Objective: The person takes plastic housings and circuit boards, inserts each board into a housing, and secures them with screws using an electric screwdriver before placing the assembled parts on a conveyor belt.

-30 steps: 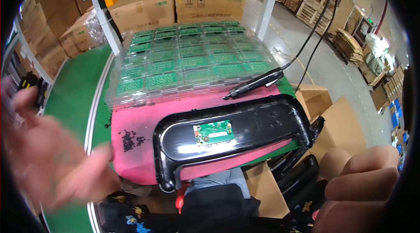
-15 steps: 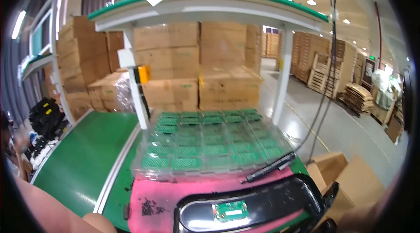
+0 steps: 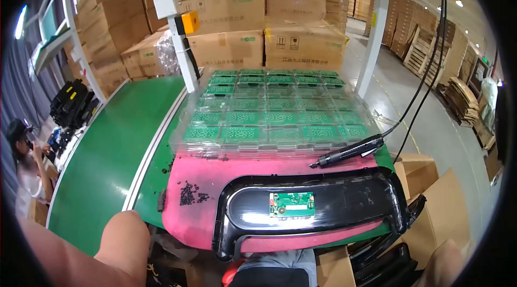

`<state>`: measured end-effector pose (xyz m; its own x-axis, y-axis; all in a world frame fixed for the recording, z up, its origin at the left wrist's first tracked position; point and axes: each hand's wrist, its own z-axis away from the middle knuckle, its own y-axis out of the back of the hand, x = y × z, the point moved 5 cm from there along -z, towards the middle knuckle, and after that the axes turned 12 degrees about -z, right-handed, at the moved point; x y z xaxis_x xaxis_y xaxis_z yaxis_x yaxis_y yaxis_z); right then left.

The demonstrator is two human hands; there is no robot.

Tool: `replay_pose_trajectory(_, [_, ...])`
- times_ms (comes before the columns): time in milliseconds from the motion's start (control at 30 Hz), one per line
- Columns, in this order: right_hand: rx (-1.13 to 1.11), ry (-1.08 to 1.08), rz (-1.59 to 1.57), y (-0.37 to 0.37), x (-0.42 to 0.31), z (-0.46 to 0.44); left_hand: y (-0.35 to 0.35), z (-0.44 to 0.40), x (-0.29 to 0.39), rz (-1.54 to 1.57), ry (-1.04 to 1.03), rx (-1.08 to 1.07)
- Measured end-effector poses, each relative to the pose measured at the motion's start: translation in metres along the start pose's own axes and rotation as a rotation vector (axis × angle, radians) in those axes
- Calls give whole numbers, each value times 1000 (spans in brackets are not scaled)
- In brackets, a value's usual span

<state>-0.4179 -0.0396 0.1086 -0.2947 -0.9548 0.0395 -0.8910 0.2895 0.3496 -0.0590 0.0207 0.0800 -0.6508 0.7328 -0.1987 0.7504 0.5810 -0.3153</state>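
Note:
Bent bare skin of my left arm (image 3: 121, 244) shows at the lower left, beside the green surface; its hand is outside the picture. At the lower right edge, part of my right arm (image 3: 444, 265) appears, blurred, its hand also unseen. Between them, a long black plastic housing (image 3: 344, 214) lies hollow side up on a pink mat (image 3: 202, 230). One green circuit board (image 3: 292, 204) rests inside it. Behind the housing lies a black electric screwdriver (image 3: 350, 151) with a cable. Small black screws (image 3: 188, 194) are scattered at the mat's left.
Clear plastic trays (image 3: 264, 149) of green circuit boards stand behind the mat. A green conveyor (image 3: 102, 147) runs along the left, with another person (image 3: 35, 163) beyond. An open carton (image 3: 441, 206) and black housings (image 3: 388, 265) sit at the lower right. Stacked cartons (image 3: 221, 23) fill the background.
The view has tilted downward, so the bench appears higher and my lap comes into sight. More of my left arm shows. The board, housing and screwdriver keep their places on the bench.

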Motion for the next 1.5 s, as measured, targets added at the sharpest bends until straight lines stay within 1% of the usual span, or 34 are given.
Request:
replay_pose_trajectory(133, [5, 2, -24, 0, -2, -3, -2, 0, 3, 3, 6, -15])
replay_pose_trajectory(367, [6, 31, -21, 18, -5, -7, -32, 18, -7, 107, 41, 18])
replay_pose_trajectory(600, [-102, -140, 4, 15, -9, 11, -54, 21, -3, 148, 48, 21])
replay_pose_trajectory(733, [-161, -210, 2, 13, -17, 16, -63, 19, 5, 96, -16, 6])
replay_pose_trajectory(767, [-177, -221, 0, 12, -19, 15, -66, 21, 7, 56, -46, -46])
replay_pose_trajectory(867, [-284, -284, 17, 11, -31, 8, -90, 65, -1, -22, -141, -517])
replay_pose_trajectory(933, [-417, -394, -4, 5, -45, -7, -133, 111, -14, -36, -111, -892])
replay_pose_trajectory(967, [-526, -486, -28, 1, -53, -18, -151, 139, -28, -43, -10, -1130])
replay_pose_trajectory(1000, [-661, -603, -66, -4, -59, -29, -160, 170, -43, -37, 131, -1229])
replay_pose_trajectory(1033, [-739, -686, -88, -6, -63, -37, -164, 205, -57, -34, 277, -1326])
replay_pose_trajectory(1067, [-835, -775, -88, -6, -68, -39, -162, 236, -69, -23, 256, -1433])
replay_pose_trajectory(1100, [-697, -679, -86, -1, -73, -41, -158, 261, -80, -18, 235, -1536])
replay_pose_trajectory(1133, [-562, -579, -75, 6, -78, -41, -156, 284, -87, 9, 287, -1697])
replay_pose_trajectory(1167, [-616, -615, -94, 9, -80, -44, -150, 300, -92, 31, 340, -1861])
replay_pose_trajectory(1200, [-641, -629, -107, 11, -83, -39, -151, 303, -91, 31, 410, -1923])
replay_pose_trajectory(1233, [-667, -644, -120, 12, -86, -34, -151, 301, -88, 4, 361, -1916])
replay_pose_trajectory(1267, [-582, -569, 30, 16, -92, -23, -151, 299, -87, -28, 314, -1934])
replay_pose_trajectory(1300, [-542, -530, 99, 28, -93, -16, -148, 298, -85, -57, 272, -1953])
replay_pose_trajectory(1333, [-501, -494, 168, 36, -91, -12, -143, 294, -82, -63, 281, -1956])
replay_pose_trajectory(1367, [-685, -470, 43, 39, -85, -5, -138, 281, -78, -90, 281, -1859])
replay_pose_trajectory(1433, [-862, -439, -78, 31, -74, 31, -123, 249, -69, -132, 302, -1652])
replay_pose_trajectory(1467, [-384, -183, 50, 27, -68, 66, -110, 228, -62, -147, 327, -1543])
replay_pose_trajectory(1500, [-128, -102, 174, 34, -65, 88, -100, 198, -52, -190, 347, -1447])
